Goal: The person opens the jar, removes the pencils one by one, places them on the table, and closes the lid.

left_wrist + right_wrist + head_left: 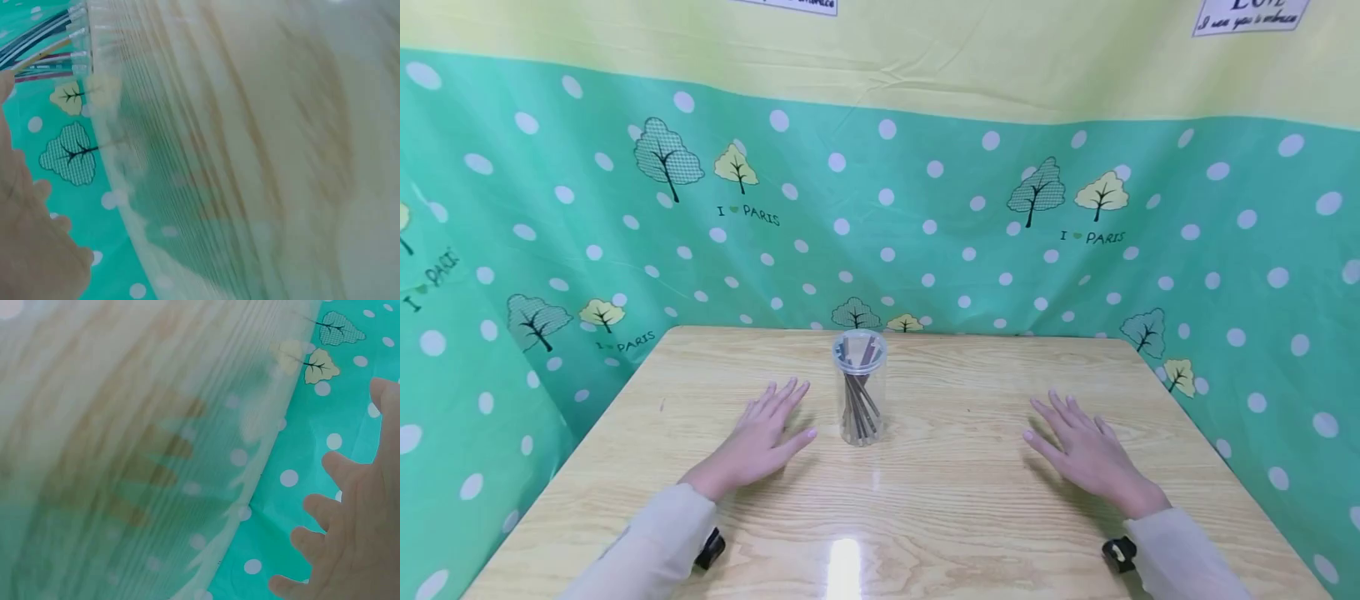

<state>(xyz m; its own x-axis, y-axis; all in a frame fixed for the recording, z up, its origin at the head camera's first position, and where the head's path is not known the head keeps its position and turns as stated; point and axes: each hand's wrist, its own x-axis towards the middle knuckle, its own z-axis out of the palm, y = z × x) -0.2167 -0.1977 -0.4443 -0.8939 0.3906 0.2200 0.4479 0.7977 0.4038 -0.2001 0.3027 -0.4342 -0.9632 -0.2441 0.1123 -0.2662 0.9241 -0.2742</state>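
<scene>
A clear plastic jar (874,408) with several thin dark sticks, perhaps pencils, inside stands upright near the far middle of the table. Its round see-through lid (859,354) is on top. My left hand (758,440) hovers low over the tabletop just left of the jar, fingers spread and holding nothing. Farther to the right, my right hand (1088,450) is also spread with nothing in it, well apart from the jar. In the left wrist view the sticks (47,47) show beside the left hand (37,219). The right wrist view shows the right hand (356,512) over the table edge.
The pale wooden table (955,517) has a glossy top with a bright reflection at its near side. A green dotted curtain (925,200) with printed trees hangs behind it and along both sides. A black strap (710,548) sits at the left wrist, another (1120,554) at the right.
</scene>
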